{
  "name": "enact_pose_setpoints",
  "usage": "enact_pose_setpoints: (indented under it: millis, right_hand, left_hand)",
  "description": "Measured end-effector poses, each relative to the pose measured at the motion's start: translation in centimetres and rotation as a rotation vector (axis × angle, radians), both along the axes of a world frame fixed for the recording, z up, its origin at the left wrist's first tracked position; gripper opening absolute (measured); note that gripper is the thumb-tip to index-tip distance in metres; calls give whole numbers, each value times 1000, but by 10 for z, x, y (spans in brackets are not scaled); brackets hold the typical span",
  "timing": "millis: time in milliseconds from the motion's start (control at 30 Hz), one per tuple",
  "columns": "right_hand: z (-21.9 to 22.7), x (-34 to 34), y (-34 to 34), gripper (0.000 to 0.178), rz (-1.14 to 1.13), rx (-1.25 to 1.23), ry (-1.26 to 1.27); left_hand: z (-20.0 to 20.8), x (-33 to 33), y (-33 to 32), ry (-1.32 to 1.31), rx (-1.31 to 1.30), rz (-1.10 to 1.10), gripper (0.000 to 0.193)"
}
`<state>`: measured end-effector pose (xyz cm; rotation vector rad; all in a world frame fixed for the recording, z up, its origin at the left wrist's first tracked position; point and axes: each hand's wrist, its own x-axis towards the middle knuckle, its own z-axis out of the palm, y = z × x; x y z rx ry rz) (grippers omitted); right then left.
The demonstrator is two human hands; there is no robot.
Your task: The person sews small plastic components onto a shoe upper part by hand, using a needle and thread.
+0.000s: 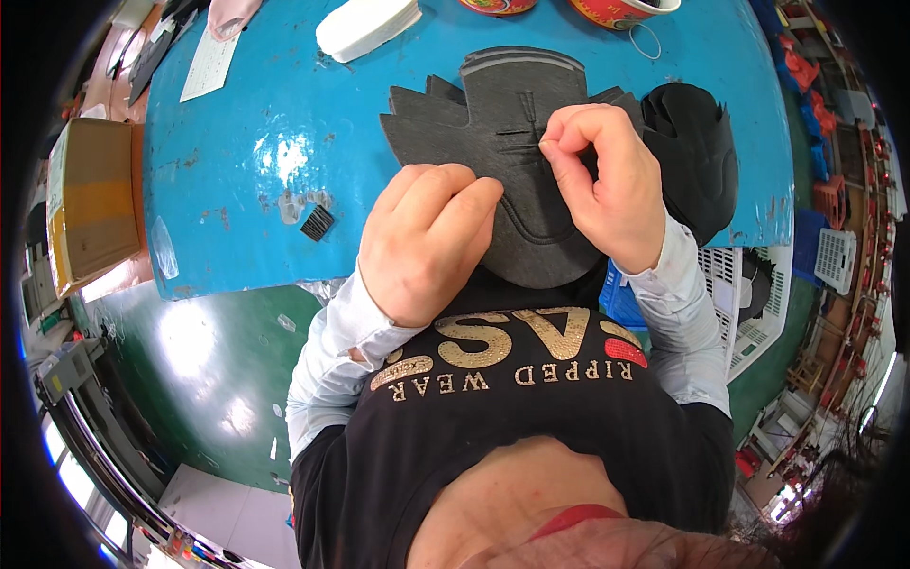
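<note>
A stack of dark grey, flat cut-out pieces (441, 128) with jagged side edges and a rounded near end lies in front of me at the table's near edge. The top piece has short slits in its middle and a curved line lower down. My left hand (427, 242) is closed over the stack's left near side, fingers curled; whatever is in them is hidden. Above the slits, my right hand (611, 180) pinches thumb and forefinger together, and what is between them is too small to make out. A second pile of black pieces (697, 161) lies to the right.
The blue table (227, 171) carries a small black ribbed block (318, 223), a white pad (370, 28), a paper slip (207, 64) and red tubs (621, 11) at the back. A cardboard box (95, 204) stands left; a white plastic crate (758, 313) sits at the lower right.
</note>
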<state>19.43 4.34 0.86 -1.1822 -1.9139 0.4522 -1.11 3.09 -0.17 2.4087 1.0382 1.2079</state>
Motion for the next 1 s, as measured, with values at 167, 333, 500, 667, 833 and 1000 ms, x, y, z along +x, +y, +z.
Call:
enact_pose_setpoints:
  millis: [167, 333, 500, 667, 833, 1000]
  right_hand:
    - [-3, 0, 4, 23, 80, 34, -108]
    - [-5, 0, 6, 23, 90, 88, -179]
    - [0, 0, 7, 24, 54, 164, -194]
    - [9, 7, 3, 22, -15, 135, -228]
    - [0, 3, 0, 21, -10, 256, -393]
    - [-8, 11, 5, 27, 15, 226, -240]
  left_hand:
    - [1, -1, 3, 12, -10, -24, 33]
    - [8, 1, 4, 84, -71, -14, 31]
    - [18, 9, 9, 328, -120, 6, 36]
    - [19, 10, 9, 346, -119, 31, 38]
    - [17, 10, 8, 338, -132, 38, 37]
    - [14, 7, 9, 273, -124, 0, 36]
